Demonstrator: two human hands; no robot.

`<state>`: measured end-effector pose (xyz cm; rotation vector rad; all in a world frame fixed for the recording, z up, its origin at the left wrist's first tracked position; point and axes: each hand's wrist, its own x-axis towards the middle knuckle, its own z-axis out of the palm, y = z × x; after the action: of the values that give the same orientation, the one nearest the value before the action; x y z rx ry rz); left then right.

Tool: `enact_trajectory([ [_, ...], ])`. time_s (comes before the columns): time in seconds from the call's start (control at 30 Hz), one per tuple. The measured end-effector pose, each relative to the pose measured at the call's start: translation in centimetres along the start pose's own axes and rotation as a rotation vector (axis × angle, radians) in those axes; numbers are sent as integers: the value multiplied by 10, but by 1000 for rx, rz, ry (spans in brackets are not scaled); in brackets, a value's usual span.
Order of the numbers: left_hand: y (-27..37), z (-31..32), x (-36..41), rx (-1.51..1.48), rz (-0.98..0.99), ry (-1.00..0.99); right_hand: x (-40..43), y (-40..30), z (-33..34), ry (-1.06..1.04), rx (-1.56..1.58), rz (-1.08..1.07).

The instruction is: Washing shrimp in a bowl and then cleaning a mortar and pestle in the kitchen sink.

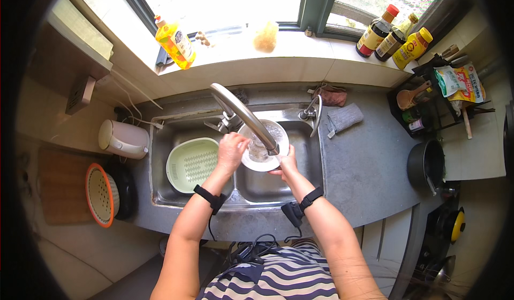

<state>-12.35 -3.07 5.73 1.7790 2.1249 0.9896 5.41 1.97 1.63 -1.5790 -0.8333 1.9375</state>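
Observation:
A white bowl (284,136) with bubbly water and something brownish in it is held over the right basin of a double stainless steel sink (277,187). My right hand (287,166) grips the bowl by its lower right rim. At the bowl's left edge is my left hand (233,150), its fingers bent together near the rim; whether it pinches anything is unclear. The curved steel faucet (249,115) arches above the bowl and hides part of it. In the left basin, beside my left wrist, lies a pale green plastic colander (192,165).
A small curved tap (317,115) rises behind the right basin. Folded cloths (345,120) lie on the grey counter (357,171). An electric kettle (124,138) and an orange-rimmed colander (102,195) stand left, a dark pot (426,165) right. Bottles (174,43) line the windowsill.

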Motion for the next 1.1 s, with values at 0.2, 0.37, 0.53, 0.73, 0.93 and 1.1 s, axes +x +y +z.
enact_trajectory([
  [0.2,-71,-11,-12,-103,-426,268,-8,-13,-6,-89,-190,-53],
  [0.37,-90,-10,-12,-95,-638,201,-17,-18,-15,-203,-405,-13],
  [0.53,-92,-9,-12,-188,-766,90,-27,-13,-25,-368,-501,39],
  [0.73,-101,-7,-7,-396,-781,217,-47,-8,-51,-269,-443,-1],
  [0.93,-85,-23,18,-273,-709,148,-58,0,-93,-69,-300,-59],
  [1.1,20,6,-11,-369,-213,-65,-66,1,-125,-2,-217,-53],
])
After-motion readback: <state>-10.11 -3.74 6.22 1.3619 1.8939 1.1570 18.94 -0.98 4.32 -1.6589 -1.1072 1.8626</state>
